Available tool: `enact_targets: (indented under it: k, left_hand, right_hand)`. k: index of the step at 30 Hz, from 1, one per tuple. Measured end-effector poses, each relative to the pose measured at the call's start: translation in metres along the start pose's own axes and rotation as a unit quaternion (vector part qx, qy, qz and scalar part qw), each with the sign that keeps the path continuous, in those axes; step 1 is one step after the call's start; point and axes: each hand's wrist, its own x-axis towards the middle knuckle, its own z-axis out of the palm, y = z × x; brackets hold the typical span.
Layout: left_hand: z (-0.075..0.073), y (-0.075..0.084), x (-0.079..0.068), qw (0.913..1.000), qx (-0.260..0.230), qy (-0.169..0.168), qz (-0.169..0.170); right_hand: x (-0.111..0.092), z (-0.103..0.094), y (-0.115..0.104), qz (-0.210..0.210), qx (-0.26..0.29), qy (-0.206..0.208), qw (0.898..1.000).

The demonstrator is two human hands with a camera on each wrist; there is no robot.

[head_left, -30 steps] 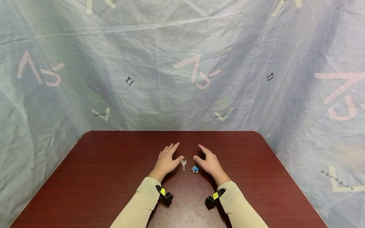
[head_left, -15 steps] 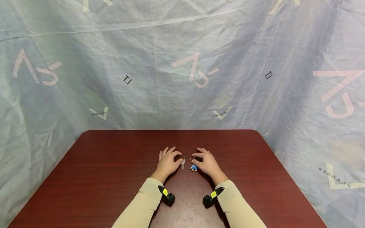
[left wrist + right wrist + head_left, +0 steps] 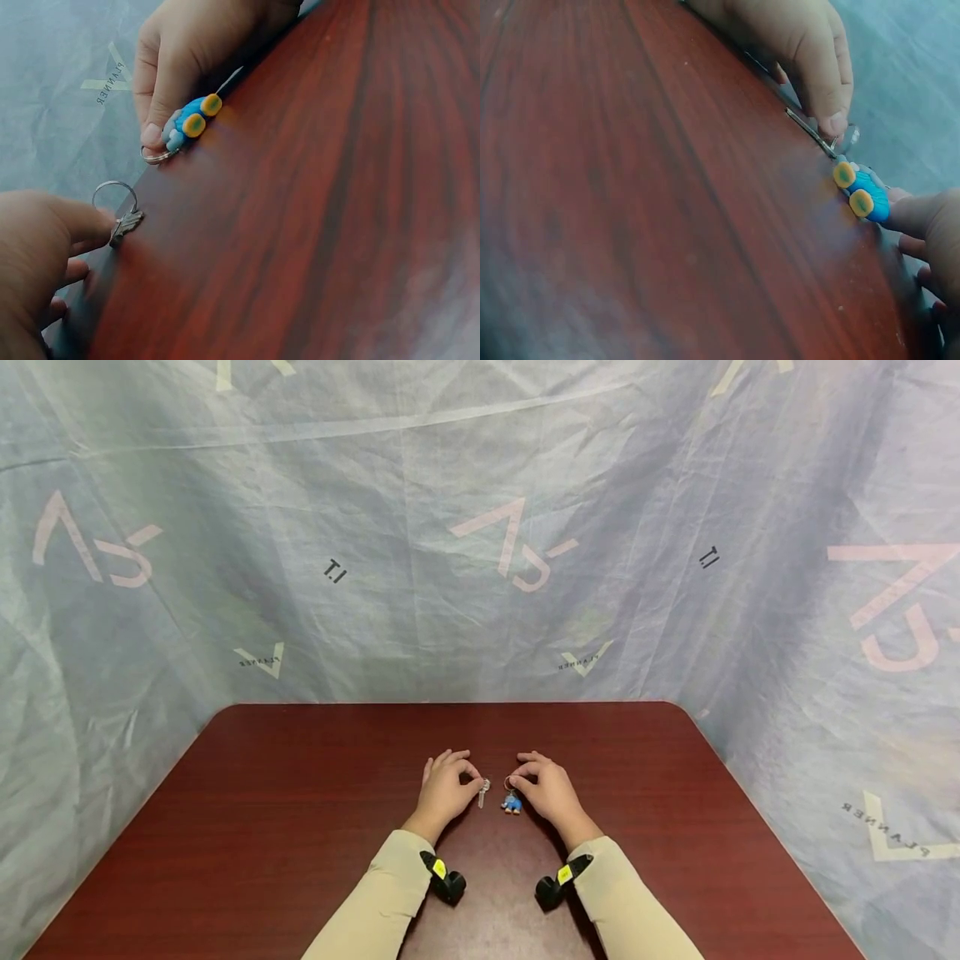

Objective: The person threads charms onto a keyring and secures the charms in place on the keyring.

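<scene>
My left hand (image 3: pixel 446 789) pinches a small silver key (image 3: pixel 483 792) near its head, between thumb and index finger. In the left wrist view the key's ring (image 3: pixel 115 184) stands up beside the fingertips. Just to the right, my right hand (image 3: pixel 551 789) pinches the metal ring of a keychain (image 3: pixel 512 804), whose blue figure has yellow-orange feet. The ring (image 3: pixel 155 157) shows under the right fingertips in the left wrist view; in the right wrist view the blue figure (image 3: pixel 871 196) mostly hides it. Key and keychain are apart, close to the tabletop.
A dark red wood-grain table (image 3: pixel 300 827) lies under both hands. Behind and beside it hangs a grey printed cloth (image 3: pixel 375 568). A small black camera (image 3: pixel 450 887) is strapped to the left wrist and another black camera (image 3: pixel 551 893) to the right.
The fingers of both hands, spread beside the key and keychain a second ago, have closed in to pinch them. The key has tilted slightly.
</scene>
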Motion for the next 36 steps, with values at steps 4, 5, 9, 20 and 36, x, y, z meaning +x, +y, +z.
enact_targets:
  k: [4,5,9,20,36]
  left_hand:
    - [0.000,0.000,-0.001,1.0000,0.002,-0.001,0.004]
    - [0.000,0.000,-0.001,1.0000,0.004,-0.002,0.007]
    - [0.001,0.000,-0.002,0.9996,0.014,-0.018,0.017]
    - [0.000,-0.001,0.001,0.9996,-0.016,-0.005,0.024]
    - [-0.013,0.010,0.001,0.9763,-0.212,-0.002,0.042]
  right_hand:
    - [0.000,-0.001,-0.002,0.007,0.010,0.000,1.000]
    - [0.000,-0.001,-0.003,0.008,0.011,0.000,1.000]
    - [-0.001,0.000,-0.003,0.006,0.014,0.002,1.000]
    - [0.001,-0.001,-0.006,0.014,0.033,0.003,0.999]
    - [0.003,-0.001,-0.013,0.048,0.264,0.028,0.963]
